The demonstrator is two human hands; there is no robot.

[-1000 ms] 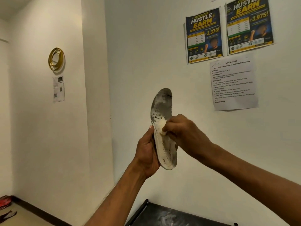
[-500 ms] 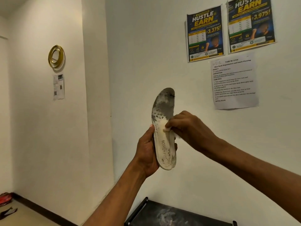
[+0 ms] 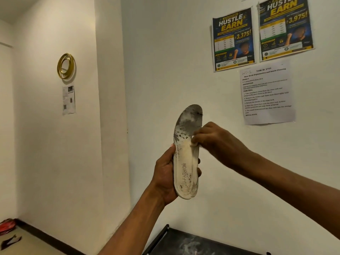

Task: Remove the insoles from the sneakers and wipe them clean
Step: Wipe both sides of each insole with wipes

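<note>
Before the white wall (image 3: 165,70), left hand (image 3: 163,179) grips insole (image 3: 184,161); right hand (image 3: 217,141) pinches cloth (image 3: 195,143).

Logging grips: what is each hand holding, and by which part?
The left hand grips the dirty off-white foam insole around its heel half; the right hand pinches a small white wipe against the insole's middle.

Up in front of the wall now: insole (image 3: 185,162) upright in the left hand (image 3: 165,177), heel end low. Just right, right hand (image 3: 215,140) pinching a wipe (image 3: 195,143) against the insole's right edge, above the left hand. Up and right of the right hand, printed sheet (image 3: 266,94) under two posters (image 3: 233,39). Far left of the left hand, ring (image 3: 66,66) over a small sheet (image 3: 68,99). Below both hands, rack top (image 3: 193,243)
</note>
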